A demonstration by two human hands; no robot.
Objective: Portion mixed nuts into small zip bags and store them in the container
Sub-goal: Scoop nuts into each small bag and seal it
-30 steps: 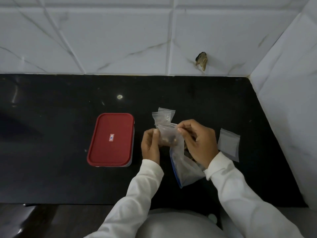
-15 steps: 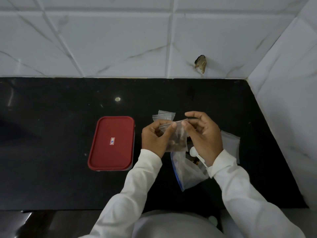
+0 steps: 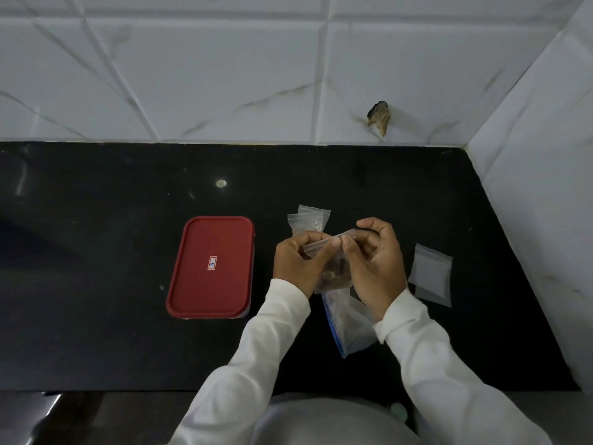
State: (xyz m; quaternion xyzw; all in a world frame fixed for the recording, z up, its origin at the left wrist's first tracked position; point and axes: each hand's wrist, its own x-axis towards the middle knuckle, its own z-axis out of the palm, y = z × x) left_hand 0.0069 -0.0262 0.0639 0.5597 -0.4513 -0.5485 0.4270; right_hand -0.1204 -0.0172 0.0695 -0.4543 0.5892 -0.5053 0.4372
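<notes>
Right, both hands are up over the black bench (image 3: 96, 316), working one small zip bag (image 3: 332, 268) between them. The left hand (image 3: 298, 264) pinches the bag's top edge, thumb and fingers curled onto the strip. The right hand (image 3: 375, 264) pinches the same edge just beside it, so the fingertips of the two hands almost meet. Brown nuts (image 3: 337, 277) sit bunched in the bottom of that bag, hanging between the palms. Whether the strip is sealed, can't tell from here.

Beneath the wrists a larger clear bag (image 3: 349, 329) with a blue edge lies flat on the bench, partly hidden by the right sleeve (image 3: 426, 348). Beyond the hands, a few empty small bags (image 3: 309, 218) lie in a loose pile. Another flat clear bag (image 3: 431, 274) sits to the right.

Off to the left, apart from the hands, the container (image 3: 210, 268) stands with its red lid on. White marbled tiles (image 3: 224, 75) run behind, one with a chipped hole (image 3: 378, 122).
</notes>
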